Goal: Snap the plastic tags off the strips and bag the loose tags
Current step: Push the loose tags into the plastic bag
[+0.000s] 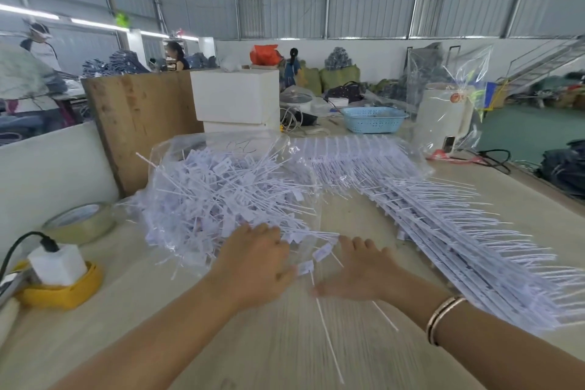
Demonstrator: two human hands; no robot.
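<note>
Left hand (256, 266) and right hand (361, 272) flat, grip released, fingers on loose tags (221, 196) by clear bag (177, 165); strips (443, 225) right of grip, long axis running away-left.

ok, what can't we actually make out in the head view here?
- Left hand: motion-blurred, fingertips buried among the loose tags, so its grip is unclear.
- Right hand: blurred too; no telling if it pinches a tag.
- Print on the tags: too small.
- Strips: stacked, so no count, and cut off by the right edge.
- Bag: mouth not discernible.
</note>
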